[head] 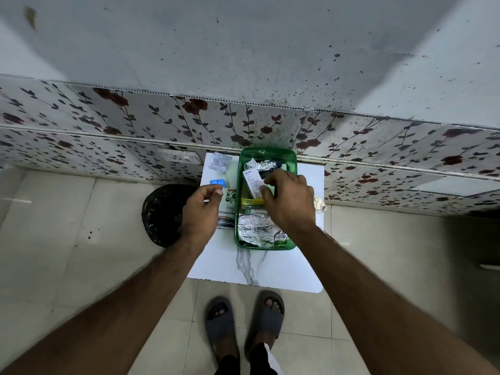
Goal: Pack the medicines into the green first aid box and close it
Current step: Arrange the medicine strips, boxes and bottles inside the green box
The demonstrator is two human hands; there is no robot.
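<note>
Green plastic forms the first aid box [266, 154], which sits open on the small white table [284, 266] against the flowered wall panel [135, 117]. Its lid is not identifiable in view. The box is already well filled: a foil strip [254, 230] lies at the near end, a yellow item [250, 201] across the middle, a white leaflet or carton [252, 182] and more foil [261, 167] toward the far end.

The right hand [289, 201] is inside the box over the middle. Its grip is partly curled, fingertips pressing on or pinching at the white carton; whether it truly holds it cannot be told. The left hand [201, 205] hovers just left of the box, grip loosely closed with thumb against forefinger; nothing can be made out between them.

Still outside, on the table to the left: a plaster carton [226, 212] touching the box wall, a blue blister [217, 182] and a clear blister pack [220, 163] farther back. A small pale object [319, 204] lies at the right edge of the table.

Assessment: packing appears about two-thirds done. For the present step, the right hand should lay the carton flat and push loose strips toward the ends, leaving a level gap. The plaster carton, being bulkiest, should go in next, flat; blisters on top. Contents standing proud of the rim would likely prevent closure. A black bin bag [165, 212] stands beside the table; light items could slide off into it.
</note>
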